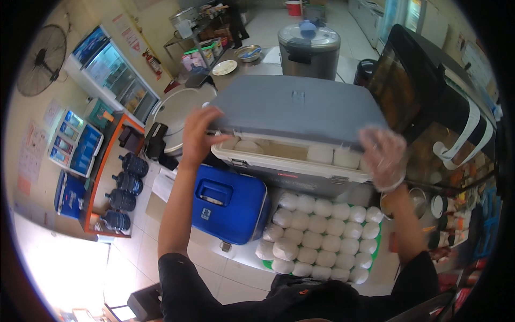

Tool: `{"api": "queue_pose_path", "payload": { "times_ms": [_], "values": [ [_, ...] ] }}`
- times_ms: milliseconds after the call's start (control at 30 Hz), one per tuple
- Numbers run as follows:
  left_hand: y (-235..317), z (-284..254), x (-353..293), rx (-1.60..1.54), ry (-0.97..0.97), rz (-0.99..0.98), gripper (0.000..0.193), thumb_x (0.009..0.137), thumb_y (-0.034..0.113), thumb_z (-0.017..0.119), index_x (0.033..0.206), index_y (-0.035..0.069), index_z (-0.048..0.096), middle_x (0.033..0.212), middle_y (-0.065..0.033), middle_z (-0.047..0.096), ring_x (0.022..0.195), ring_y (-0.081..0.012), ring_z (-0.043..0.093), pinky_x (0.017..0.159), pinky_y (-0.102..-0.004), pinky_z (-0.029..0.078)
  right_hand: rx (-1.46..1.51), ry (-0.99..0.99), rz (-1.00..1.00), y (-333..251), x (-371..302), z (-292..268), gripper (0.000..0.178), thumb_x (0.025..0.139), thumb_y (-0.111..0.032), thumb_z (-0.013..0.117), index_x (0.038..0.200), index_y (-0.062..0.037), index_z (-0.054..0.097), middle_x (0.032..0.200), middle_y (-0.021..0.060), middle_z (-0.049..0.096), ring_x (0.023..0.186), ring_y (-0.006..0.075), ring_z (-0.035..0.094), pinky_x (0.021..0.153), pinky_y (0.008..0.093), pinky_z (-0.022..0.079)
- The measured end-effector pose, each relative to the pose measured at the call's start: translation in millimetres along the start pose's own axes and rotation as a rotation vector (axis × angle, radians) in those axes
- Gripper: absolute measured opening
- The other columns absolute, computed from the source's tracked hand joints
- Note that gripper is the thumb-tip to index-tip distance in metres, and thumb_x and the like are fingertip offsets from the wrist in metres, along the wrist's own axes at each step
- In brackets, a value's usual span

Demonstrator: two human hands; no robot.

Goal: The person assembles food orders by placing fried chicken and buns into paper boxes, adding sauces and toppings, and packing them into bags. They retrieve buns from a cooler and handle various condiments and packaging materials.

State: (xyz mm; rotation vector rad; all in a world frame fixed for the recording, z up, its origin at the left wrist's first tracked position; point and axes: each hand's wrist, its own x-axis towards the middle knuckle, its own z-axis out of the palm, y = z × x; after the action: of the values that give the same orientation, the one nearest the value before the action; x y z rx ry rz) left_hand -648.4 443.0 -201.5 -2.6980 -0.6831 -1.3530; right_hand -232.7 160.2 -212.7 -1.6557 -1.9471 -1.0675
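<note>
A large cooler box (268, 169) with a grey front and pale rim stands before me. Its grey lid (300, 104) is tilted up at the front, leaving a gap that shows white rounded lumps (319, 154) inside. My bare left hand (201, 134) has its fingers at the lid's left front corner. At the right front corner, my right hand (383, 158) grips the lid in a clear plastic glove, slightly blurred. Between the cooler and my body, rows of white rounded pieces (314, 239) cover a green tray (266, 264).
A blue cooler (230, 204) stands left of the tray. Behind the lid is a steel pot (309, 53) with a clear cover. A dark glass-fronted cabinet (399, 80) stands close on the right. Water jugs (120, 199) fill a shelf at far left.
</note>
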Motion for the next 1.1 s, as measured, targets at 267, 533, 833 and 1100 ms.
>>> {"api": "queue_pose_path", "payload": {
  "times_ms": [267, 533, 833, 1100],
  "values": [
    [-31.3, 41.4, 95.3, -0.083, 0.163, -0.253, 0.043, 0.082, 0.019, 0.088, 0.119, 0.007, 0.068, 0.117, -0.008, 0.069, 0.111, -0.0281, 0.064, 0.097, -0.0396, 0.049, -0.061, 0.048, 0.201, 116.7, 163.4, 23.8, 0.04, 0.106, -0.031, 0.052, 0.145, -0.0238, 0.062, 0.142, 0.0093, 0.064, 0.133, 0.0322, 0.057, 0.111, 0.051, 0.04],
    [-82.4, 165.4, 61.3, 0.169, -0.823, -0.055, 0.097, 0.081, 0.036, 0.087, 0.161, 0.016, 0.036, 0.166, -0.015, 0.034, 0.153, -0.0357, 0.035, 0.124, -0.0534, 0.031, -0.039, -0.206, 0.419, 137.1, 214.3, 23.8, 0.055, 0.105, -0.051, 0.049, 0.148, -0.0176, 0.057, 0.144, 0.0162, 0.062, 0.136, 0.034, 0.055, 0.117, 0.0446, 0.039],
    [-55.3, 156.0, 52.7, 0.243, -0.84, -0.015, 0.095, 0.081, 0.036, 0.087, 0.161, 0.021, 0.037, 0.17, -0.0112, 0.03, 0.156, -0.0388, 0.028, 0.126, -0.0564, 0.027, -0.045, -0.14, 0.318, 155.1, 209.4, 40.4, 0.054, 0.106, -0.048, 0.049, 0.149, -0.016, 0.055, 0.142, 0.0153, 0.064, 0.133, 0.0327, 0.057, 0.115, 0.045, 0.039],
    [-63.8, 182.8, -25.2, 0.171, -1.004, 0.308, 0.063, 0.087, 0.036, 0.079, 0.144, 0.015, 0.061, 0.158, -0.012, 0.047, 0.151, -0.0363, 0.037, 0.121, -0.0529, 0.035, -0.123, -0.211, 0.342, 145.7, 217.4, 35.6, 0.053, 0.108, -0.047, 0.042, 0.149, -0.0155, 0.054, 0.135, 0.0144, 0.067, 0.129, 0.0305, 0.06, 0.113, 0.0432, 0.041]
  ]
}}
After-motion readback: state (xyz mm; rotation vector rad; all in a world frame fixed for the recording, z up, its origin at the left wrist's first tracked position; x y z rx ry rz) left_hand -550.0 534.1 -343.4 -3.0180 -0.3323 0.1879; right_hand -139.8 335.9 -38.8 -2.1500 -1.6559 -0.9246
